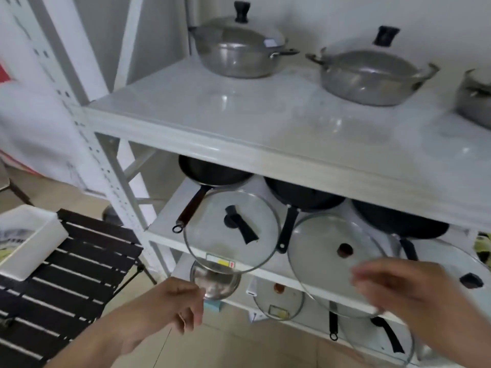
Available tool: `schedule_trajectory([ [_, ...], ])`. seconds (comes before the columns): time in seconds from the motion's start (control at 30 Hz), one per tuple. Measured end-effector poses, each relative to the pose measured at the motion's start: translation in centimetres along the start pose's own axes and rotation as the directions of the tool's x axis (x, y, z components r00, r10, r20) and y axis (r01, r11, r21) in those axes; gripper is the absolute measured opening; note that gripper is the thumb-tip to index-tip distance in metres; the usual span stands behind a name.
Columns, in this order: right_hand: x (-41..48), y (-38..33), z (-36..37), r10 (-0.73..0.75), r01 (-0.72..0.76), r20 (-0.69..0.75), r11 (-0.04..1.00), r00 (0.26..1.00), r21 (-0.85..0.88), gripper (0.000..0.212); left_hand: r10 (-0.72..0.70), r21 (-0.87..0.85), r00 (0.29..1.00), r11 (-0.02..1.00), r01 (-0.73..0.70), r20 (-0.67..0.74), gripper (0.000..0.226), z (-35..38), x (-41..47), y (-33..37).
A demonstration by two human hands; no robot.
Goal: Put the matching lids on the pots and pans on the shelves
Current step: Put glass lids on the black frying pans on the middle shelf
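A glass lid with a long black handle [255,251] lies over the front edge of the middle shelf [164,235], on top of a brown-handled black pan [212,171]. My left hand [170,304] hovers just below that lid with loosely curled fingers, holding nothing. A larger glass lid with a brown knob [321,264] tilts out past the shelf edge. My blurred right hand [403,285] grips its right rim. Two more black pans [303,195] [398,221] sit behind. A third glass lid [451,261] shows at the far right.
Lidded steel pots [239,57] [364,78] stand on the top shelf [239,123]. On the lowest shelf are a small steel pot [215,282], a small glass lid [279,301] and another black-handled lid [377,338]. A black slatted table [74,261] with a white tray [32,240] stands left.
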State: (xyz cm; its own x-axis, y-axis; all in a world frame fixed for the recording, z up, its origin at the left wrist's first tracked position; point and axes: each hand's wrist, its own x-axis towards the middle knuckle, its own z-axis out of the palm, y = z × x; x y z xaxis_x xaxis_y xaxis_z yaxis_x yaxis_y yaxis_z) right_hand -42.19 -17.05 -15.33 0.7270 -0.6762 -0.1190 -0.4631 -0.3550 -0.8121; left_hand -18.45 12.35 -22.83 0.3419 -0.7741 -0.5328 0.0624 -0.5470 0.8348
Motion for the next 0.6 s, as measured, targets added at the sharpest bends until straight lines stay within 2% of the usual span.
schedule_trajectory([
  [0.03,-1.4,-1.5,2.8,0.037,-0.035,0.071,0.999,0.997,-0.036,0.009,-0.044,-0.01,0.991,0.999,0.043,-0.125,0.044,-0.7,1.1,-1.9],
  [0.07,-0.7,-1.9,5.8,0.018,-0.006,0.121,0.995,0.992,-0.102,0.01,-0.085,-0.057,0.965,0.996,0.073,-0.25,0.046,-1.7,2.4,-3.5],
  [0.13,3.2,-0.6,11.3,0.008,0.027,0.177,0.981,0.984,-0.191,0.015,-0.147,-0.207,0.87,0.977,0.053,-0.471,0.037,-3.8,5.2,-5.1],
  [0.2,8.1,0.2,15.5,0.004,0.048,0.164,0.949,0.986,-0.312,0.019,-0.16,-0.242,0.782,0.97,0.012,-0.603,0.029,-6.3,8.1,-5.1],
  [0.23,10.6,0.4,17.5,-0.027,0.084,0.155,0.922,0.988,-0.378,0.021,-0.155,-0.234,0.763,0.972,0.004,-0.628,0.028,-7.4,9.5,-4.7],
  [0.27,13.1,0.6,19.4,-0.055,0.112,0.138,0.887,0.989,-0.447,0.029,-0.156,-0.24,0.764,0.971,0.002,-0.626,0.028,-8.4,10.8,-4.0],
  [0.33,17.3,1.1,22.6,-0.022,0.088,0.12,0.813,0.993,-0.576,0.049,-0.191,-0.313,0.801,0.95,0.004,-0.568,0.036,-10.1,13.9,-3.3],
  [0.37,19.0,1.2,23.9,0.016,0.067,0.128,0.785,0.992,-0.616,0.053,-0.225,-0.376,0.822,0.927,0.014,-0.523,0.041,-11.0,15.2,-3.0],
  [0.43,20.8,1.8,25.7,0.107,0.025,0.171,0.776,0.98,-0.63,0.047,-0.277,-0.484,0.866,0.874,0.046,-0.416,0.047,-11.9,17.2,-3.1],
  [0.53,21.4,3.4,27.4,0.051,0.05,0.154,0.809,0.987,-0.586,0.035,-0.254,-0.503,0.91,0.862,0.059,-0.328,0.034,-12.0,18.8,-4.2],
  [0.6,20.7,3.9,27.8,0.013,0.065,0.133,0.82,0.991,-0.568,0.036,-0.21,-0.499,0.931,0.866,0.035,-0.3,0.028,-12.0,19.3,-4.7],
])
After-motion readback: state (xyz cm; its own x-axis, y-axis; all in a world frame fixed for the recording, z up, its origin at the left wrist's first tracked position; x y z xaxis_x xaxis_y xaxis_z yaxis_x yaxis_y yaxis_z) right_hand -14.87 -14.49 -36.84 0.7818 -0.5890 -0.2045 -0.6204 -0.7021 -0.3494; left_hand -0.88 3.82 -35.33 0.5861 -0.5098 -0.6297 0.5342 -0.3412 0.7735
